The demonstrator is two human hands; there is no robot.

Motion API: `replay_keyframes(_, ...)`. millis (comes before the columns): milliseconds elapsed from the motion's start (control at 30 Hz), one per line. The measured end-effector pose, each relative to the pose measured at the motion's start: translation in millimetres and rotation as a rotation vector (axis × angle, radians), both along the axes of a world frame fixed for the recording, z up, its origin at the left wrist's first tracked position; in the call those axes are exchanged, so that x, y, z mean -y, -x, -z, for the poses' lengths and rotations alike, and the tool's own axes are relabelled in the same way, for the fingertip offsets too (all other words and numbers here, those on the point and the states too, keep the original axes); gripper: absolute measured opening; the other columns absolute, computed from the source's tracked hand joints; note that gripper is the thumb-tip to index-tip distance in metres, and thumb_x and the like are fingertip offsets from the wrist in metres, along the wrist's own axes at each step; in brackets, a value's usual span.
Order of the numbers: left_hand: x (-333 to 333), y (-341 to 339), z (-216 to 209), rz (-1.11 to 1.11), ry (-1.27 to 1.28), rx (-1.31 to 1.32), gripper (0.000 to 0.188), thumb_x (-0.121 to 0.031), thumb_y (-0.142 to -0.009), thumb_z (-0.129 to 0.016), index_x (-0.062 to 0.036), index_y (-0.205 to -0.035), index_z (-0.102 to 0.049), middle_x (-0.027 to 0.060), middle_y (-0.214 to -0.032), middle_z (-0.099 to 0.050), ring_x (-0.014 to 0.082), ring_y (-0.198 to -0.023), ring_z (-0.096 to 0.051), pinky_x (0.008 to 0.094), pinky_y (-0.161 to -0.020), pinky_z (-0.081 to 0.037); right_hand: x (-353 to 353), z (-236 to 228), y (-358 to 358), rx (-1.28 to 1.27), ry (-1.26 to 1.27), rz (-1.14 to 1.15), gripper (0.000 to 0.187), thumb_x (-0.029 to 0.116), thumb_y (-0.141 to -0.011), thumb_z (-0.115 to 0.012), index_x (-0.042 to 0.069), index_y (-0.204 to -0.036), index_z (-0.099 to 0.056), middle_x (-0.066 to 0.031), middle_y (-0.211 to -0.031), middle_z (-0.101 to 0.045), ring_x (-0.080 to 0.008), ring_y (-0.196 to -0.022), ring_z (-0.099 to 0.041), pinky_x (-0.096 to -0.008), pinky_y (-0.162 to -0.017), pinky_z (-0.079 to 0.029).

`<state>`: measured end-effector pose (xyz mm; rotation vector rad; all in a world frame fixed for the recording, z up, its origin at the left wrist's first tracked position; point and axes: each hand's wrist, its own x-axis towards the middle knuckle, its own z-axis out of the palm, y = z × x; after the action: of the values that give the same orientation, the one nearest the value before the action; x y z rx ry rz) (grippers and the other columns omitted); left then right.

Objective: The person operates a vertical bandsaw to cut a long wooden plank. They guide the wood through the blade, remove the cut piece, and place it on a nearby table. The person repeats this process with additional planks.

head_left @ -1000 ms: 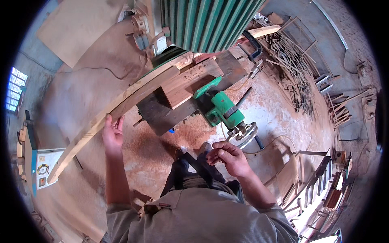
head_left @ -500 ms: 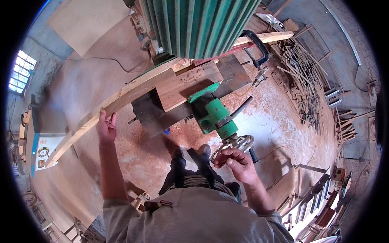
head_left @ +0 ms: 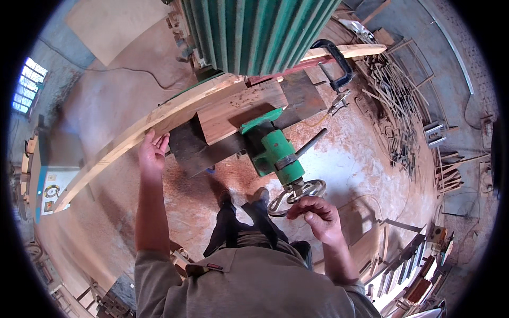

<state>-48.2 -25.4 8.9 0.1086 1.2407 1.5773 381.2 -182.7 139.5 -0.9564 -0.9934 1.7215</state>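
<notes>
Touching a wooden beam at its near edge, left hand half-spread; right hand curls at handwheel, grip unclear.

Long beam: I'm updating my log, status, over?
Left hand at long beam. Right hand at handwheel, grip unclear. Beam extends left past dark table. Green housing blocks some view.

The head-worn fisheye looks down past the shirt onto the nearby machine.
</notes>
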Motion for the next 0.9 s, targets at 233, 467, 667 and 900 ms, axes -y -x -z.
replay_keyframes(233, 1.8, 2.1, 12.4, 0.011, -0.011, -0.065, 0.032, -0.021, -0.084, -0.062, -0.0037, -0.109, -0.051, 0.0135, -0.098, -0.060, 0.0259, -0.091, -0.060, 0.0358, -0.084, -0.050, -18.4, -6.0, -29.3, 0.104, -0.138, 0.181, 0.020, 0.012, -0.088, -0.055, -0.004, -0.101, -0.055, -0.0146, -0.092, -0.062, -0.0219, -0.084, -0.061, -0.0342, -0.077, -0.049)
replay_keyframes(467, -2.6, -16.7, 0.4, 0.005, 0.008, -0.135, 0.040, -0.021, -0.084, -0.063, 0.0019, -0.113, -0.047, 0.0169, -0.102, -0.057, 0.0282, -0.091, -0.060, 0.0377, -0.083, -0.051, -55.0, 8.1, -62.3, 0.159, -0.138, 0.445, 0.020, 0.015, -0.091, -0.050, -0.001, -0.102, -0.055, -0.0134, -0.086, -0.062, -0.0215, -0.075, -0.062, -0.0333, -0.069, -0.051)
replay_keyframes(667, -2.5, -18.9, 2.3, -0.004, 0.050, -0.167, 0.042, -0.023, -0.085, -0.062, 0.0030, -0.115, -0.046, 0.0185, -0.103, -0.057, 0.0292, -0.094, -0.060, 0.0391, -0.084, -0.050, -80.8, 25.0, -71.6, 0.286, -0.027, 0.543, 0.021, 0.014, -0.091, -0.051, -0.001, -0.104, -0.055, -0.0131, -0.087, -0.062, -0.0192, -0.072, -0.062, -0.0312, -0.068, -0.051)
replay_keyframes(900, -1.9, -18.1, 6.9, 0.029, 0.016, -0.203, 0.044, -0.026, -0.086, -0.060, 0.0033, -0.115, -0.045, 0.0187, -0.104, -0.057, 0.0289, -0.094, -0.060, 0.0380, -0.083, -0.051, -135.7, 84.0, -70.8, 0.052, 0.287, 0.625, 0.045, 0.031, -0.092, -0.049, -0.001, -0.122, -0.042, -0.0144, -0.110, -0.056, -0.0216, -0.092, -0.056, -0.0352, -0.078, -0.047)
